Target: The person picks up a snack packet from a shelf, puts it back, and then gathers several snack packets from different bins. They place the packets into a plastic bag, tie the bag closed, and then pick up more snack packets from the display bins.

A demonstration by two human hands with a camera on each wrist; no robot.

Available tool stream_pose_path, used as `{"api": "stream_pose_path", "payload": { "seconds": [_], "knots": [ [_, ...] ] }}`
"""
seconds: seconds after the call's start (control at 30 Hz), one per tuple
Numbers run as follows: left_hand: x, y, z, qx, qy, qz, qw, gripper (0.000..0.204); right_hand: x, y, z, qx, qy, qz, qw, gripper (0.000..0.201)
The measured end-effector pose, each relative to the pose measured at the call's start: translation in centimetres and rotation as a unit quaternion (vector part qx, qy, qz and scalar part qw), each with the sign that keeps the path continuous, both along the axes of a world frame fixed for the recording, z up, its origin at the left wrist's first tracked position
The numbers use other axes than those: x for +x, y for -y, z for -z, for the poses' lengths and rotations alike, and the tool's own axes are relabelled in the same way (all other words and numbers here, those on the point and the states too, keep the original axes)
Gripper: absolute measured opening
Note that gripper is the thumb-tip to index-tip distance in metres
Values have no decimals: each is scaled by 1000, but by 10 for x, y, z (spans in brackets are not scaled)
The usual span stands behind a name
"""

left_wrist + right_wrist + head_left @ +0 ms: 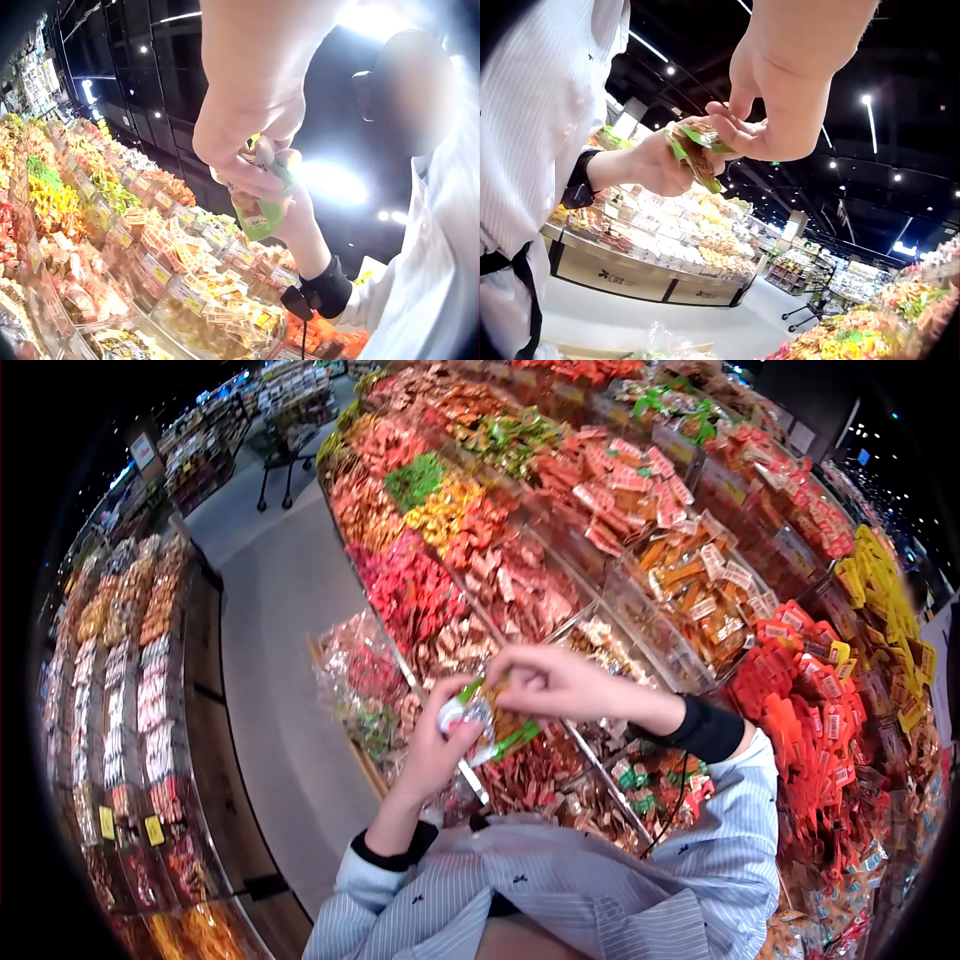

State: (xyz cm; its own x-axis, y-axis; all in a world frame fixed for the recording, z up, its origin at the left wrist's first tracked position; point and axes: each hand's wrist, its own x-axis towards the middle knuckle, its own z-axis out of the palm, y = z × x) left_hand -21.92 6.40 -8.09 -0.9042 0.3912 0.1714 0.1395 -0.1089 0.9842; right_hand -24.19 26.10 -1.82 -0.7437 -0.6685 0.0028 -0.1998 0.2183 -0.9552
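Observation:
In the head view both hands meet above the sweets bins and hold a small bunch of green-wrapped snack packets point(497, 732). My left hand point(462, 728) grips the bunch from below, with a silvery wrapper end at its thumb. My right hand point(505, 678) pinches the top of the packets from above. In the left wrist view the left hand point(251, 161) curls round a green packet point(259, 216). The right wrist view shows the right hand point(731, 127) with its fingertips on the packets point(694, 154), which the left hand point(656, 163) holds.
Sloped open bins of wrapped sweets point(560, 530) fill the stand in front and to the right. A clear plastic bag of sweets point(358, 685) lies at the stand's near-left edge. A grey aisle floor point(270, 660) runs on the left, with more shelves point(130, 690) and a trolley point(285, 440) beyond.

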Motion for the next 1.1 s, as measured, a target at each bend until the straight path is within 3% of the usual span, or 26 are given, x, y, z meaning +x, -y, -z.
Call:
{"api": "stream_pose_path", "payload": {
  "seconds": [0.13,0.27,0.33,0.4,0.47,0.53,0.67,0.73,0.8,0.87,0.93,0.97,1.0,1.07,1.1],
  "knots": [
    [3,0,-10,54,27,27,998,30,6,-14,-9,2,-94,114,989,22],
    [5,2,-10,70,39,66,995,24,14,-12,-8,3,-122,137,983,21],
    [9,3,-9,56,63,70,994,23,19,-11,-10,-29,69,97,992,19],
    [6,0,1,47,36,42,997,21,20,-13,-8,52,66,28,996,14],
    [6,3,12,24,53,45,997,14,18,-15,-2,44,105,5,994,14],
    [8,9,26,14,126,10,992,7,11,-19,0,81,78,10,994,15],
    [19,44,60,0,92,-29,995,12,-27,-49,3,86,104,85,987,18],
    [31,66,76,19,192,-77,978,13,-60,-78,-2,68,64,141,986,18],
    [42,84,102,49,207,-173,962,15,-90,-107,-36,77,-4,243,967,18],
    [56,100,98,64,233,-217,946,8,-138,-152,-65,-53,-59,332,940,16],
    [73,137,150,0,193,-261,946,15,-166,-182,-118,-141,-154,442,872,18],
    [76,136,150,2,187,-261,947,15,-191,-208,-133,-242,-146,488,826,26],
    [82,134,143,16,191,-284,939,14,-202,-220,-146,-325,-165,500,786,39],
    [89,132,140,29,191,-308,932,14,-204,-227,-156,-370,-147,512,761,50],
    [93,132,142,28,185,-318,929,14,-208,-226,-151,-362,-151,499,773,52]
  ]
}}
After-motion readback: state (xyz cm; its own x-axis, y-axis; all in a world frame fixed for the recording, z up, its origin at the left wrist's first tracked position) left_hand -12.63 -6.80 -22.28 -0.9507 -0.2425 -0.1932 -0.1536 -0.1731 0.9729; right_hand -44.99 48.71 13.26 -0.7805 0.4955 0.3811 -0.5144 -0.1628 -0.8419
